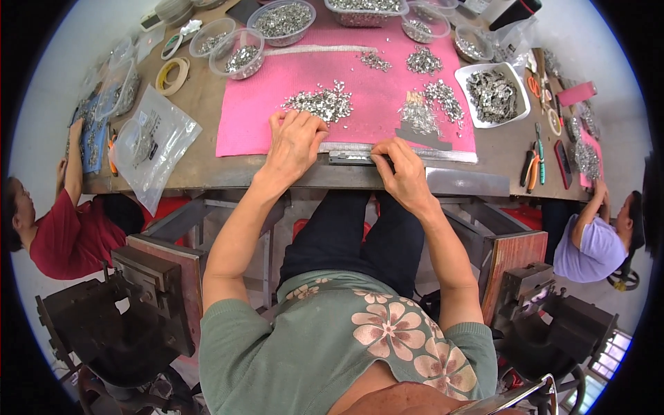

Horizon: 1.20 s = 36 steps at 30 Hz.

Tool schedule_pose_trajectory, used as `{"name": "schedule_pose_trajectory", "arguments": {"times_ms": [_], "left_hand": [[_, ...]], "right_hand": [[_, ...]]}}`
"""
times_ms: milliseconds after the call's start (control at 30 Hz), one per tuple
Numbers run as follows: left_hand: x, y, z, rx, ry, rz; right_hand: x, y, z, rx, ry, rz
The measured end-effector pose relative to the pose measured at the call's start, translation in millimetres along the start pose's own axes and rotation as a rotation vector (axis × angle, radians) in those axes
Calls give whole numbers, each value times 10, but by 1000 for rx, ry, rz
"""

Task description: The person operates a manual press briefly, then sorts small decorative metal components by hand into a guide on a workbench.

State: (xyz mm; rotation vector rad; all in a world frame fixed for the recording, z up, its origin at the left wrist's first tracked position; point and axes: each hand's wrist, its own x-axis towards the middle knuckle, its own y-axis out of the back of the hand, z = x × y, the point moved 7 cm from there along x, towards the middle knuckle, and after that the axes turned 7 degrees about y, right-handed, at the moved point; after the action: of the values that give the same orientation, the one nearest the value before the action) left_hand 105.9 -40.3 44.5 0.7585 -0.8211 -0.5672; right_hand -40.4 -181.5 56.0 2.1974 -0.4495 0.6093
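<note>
My left hand (296,144) rests on the pink mat (252,90), its fingers bent and drawn together at the near side of a pile of small shiny metal pieces (324,102). Whatever lies between its fingertips is hidden or too small to make out. At the table's front edge, a short dark metal bar (349,158) lies along a light strip. My right hand (402,170) is closed around the bar's right end, covering that end. Thin metal slivers (419,116) and more small pieces (443,101) lie on the mat beyond my right hand.
Tubs of metal pieces (282,21) line the back. A white square dish (516,119) stands right, near orange-handled pliers (531,169). A plastic bag (155,138) overhangs the left edge, beside tape rolls (172,76). Co-workers sit either side; dark vises (152,290) flank me.
</note>
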Motion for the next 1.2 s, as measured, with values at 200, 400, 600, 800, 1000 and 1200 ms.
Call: {"name": "schedule_pose_trajectory", "arguments": {"times_ms": [200,400,600,800,1000,1200], "left_hand": [[-60,6,-33,4,22,-22],[-46,29,21,-1,-7,5],[-87,-48,351,-354,85,-77],[-152,-213,580,-430,-18,29],[-154,-280,588,-486,-9,9],[-205,-235,701,-295,-74,71]], "right_hand": [[-34,-2,-5,-41,39,17],[-62,9,-25,-72,38,27],[-42,74,-119,-162,162,-34],[-42,221,124,27,-165,100],[77,210,200,13,-123,122],[355,17,220,24,-56,43]]}}
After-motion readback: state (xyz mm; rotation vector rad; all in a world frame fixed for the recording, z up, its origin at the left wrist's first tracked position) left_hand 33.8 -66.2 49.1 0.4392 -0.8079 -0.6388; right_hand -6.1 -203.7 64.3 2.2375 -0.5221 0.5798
